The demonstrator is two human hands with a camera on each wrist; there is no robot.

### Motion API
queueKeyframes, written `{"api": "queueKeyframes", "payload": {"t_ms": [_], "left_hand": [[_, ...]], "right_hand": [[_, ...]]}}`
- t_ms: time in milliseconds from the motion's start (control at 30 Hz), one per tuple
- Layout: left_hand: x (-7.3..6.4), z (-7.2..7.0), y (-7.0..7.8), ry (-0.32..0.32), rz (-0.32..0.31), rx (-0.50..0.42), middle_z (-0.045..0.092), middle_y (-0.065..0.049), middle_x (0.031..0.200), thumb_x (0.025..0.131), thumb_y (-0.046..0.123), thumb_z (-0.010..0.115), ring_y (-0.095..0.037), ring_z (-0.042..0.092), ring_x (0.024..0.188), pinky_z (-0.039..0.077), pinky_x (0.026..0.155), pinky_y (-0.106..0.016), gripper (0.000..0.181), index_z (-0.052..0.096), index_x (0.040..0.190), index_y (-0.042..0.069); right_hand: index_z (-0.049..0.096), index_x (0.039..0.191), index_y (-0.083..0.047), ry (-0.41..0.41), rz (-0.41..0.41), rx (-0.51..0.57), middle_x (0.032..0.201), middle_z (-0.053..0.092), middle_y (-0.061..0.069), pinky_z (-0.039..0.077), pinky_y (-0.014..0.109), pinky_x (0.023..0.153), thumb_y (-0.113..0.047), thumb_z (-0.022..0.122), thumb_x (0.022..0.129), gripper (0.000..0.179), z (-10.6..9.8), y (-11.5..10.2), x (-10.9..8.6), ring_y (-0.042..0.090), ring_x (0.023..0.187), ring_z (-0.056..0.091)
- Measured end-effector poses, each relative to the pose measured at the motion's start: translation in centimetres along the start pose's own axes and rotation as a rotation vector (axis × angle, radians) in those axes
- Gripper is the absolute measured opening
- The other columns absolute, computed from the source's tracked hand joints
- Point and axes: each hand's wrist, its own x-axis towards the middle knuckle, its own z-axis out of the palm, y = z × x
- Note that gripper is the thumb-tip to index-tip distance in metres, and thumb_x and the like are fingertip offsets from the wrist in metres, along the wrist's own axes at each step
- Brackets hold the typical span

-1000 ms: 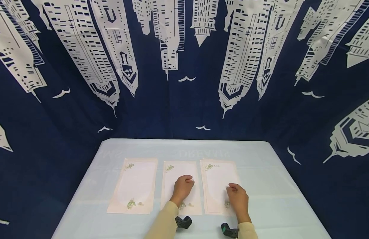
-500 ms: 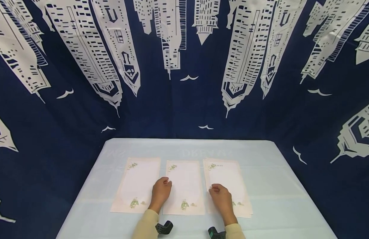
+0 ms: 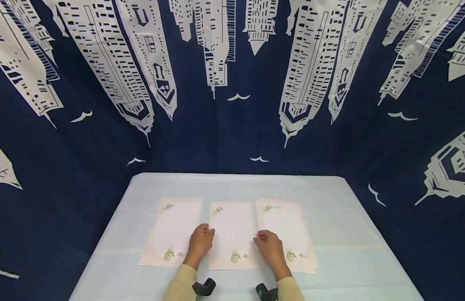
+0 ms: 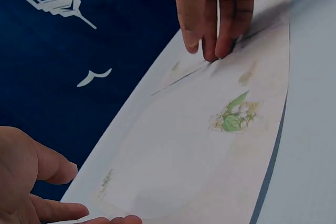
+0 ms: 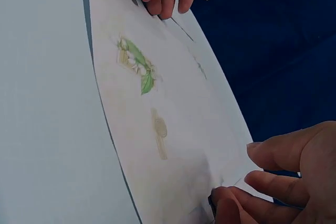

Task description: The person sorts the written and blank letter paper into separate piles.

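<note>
Three lots of pale pink stationery paper with green floral prints lie side by side on the table. My left hand (image 3: 201,241) is at the left edge of the middle sheet (image 3: 232,232), over the right border of the left sheets (image 3: 172,230). Along the middle sheet's right edge is my right hand (image 3: 270,248), overlapping the right sheets (image 3: 286,221). In the right wrist view, the right thumb stands apart from its fingers, and fingertips meet the paper's border. The left wrist view shows the left hand (image 4: 31,182) with thumb and fingers spread beside the paper.
A white cloth covers the table (image 3: 352,234). Behind it hangs a dark blue curtain (image 3: 232,138) printed with white buildings and birds. Black wrist devices (image 3: 204,287) sit on both wrists, below the sheets' front edges.
Both hands have moved left, from over the middle and right sheets to the middle sheet's two sides. The right sheets' near end has swung right; the middle sheet's near end has shifted slightly right.
</note>
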Motion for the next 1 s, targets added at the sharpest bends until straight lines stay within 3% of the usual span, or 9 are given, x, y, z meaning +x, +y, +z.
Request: {"api": "queueKeyframes", "payload": {"t_ms": [167,500,733,1000], "left_hand": [[0.0,-0.2,0.1,-0.046,-0.053,-0.085,0.061,-0.035,0.120,0.098,0.011,0.060,-0.031,0.071,0.079,0.060,0.063,-0.032,0.045,0.051,0.131,-0.018],[0.1,-0.4,-0.1,-0.040,-0.056,-0.058,0.064,-0.031,0.116,0.098,0.013,0.062,-0.028,0.069,0.079,0.059,0.066,-0.035,0.045,0.054,0.130,-0.017],[0.4,-0.1,-0.6,0.034,0.017,0.064,0.068,-0.027,0.112,0.095,0.013,0.065,-0.041,0.066,0.104,0.056,0.085,-0.049,0.039,0.061,0.123,-0.013],[0.4,-0.7,-1.0,0.131,0.078,0.133,0.073,-0.021,0.101,0.090,0.004,0.069,-0.040,0.069,0.097,0.056,0.081,-0.051,0.028,0.068,0.114,-0.011]], "right_hand": [[0.070,0.107,0.008,-0.017,0.001,0.041,0.093,0.074,0.018,0.059,0.040,0.072,-0.009,0.073,0.087,0.027,0.1,0.2,0.2,0.031,0.085,0.073],[0.070,0.108,0.008,-0.056,0.096,0.107,0.083,0.072,0.008,0.053,0.031,0.062,-0.012,0.071,0.088,0.028,0.5,0.6,0.8,0.018,0.071,0.066],[0.072,0.100,0.005,-0.071,0.101,0.175,0.072,0.066,0.003,0.053,0.026,0.053,-0.007,0.069,0.090,0.016,0.7,-0.1,0.8,0.013,0.056,0.060],[0.070,0.112,0.008,-0.119,0.152,0.332,0.081,0.068,0.003,0.055,0.027,0.060,-0.008,0.068,0.092,0.025,0.5,0.2,1.0,0.012,0.066,0.063]]}}
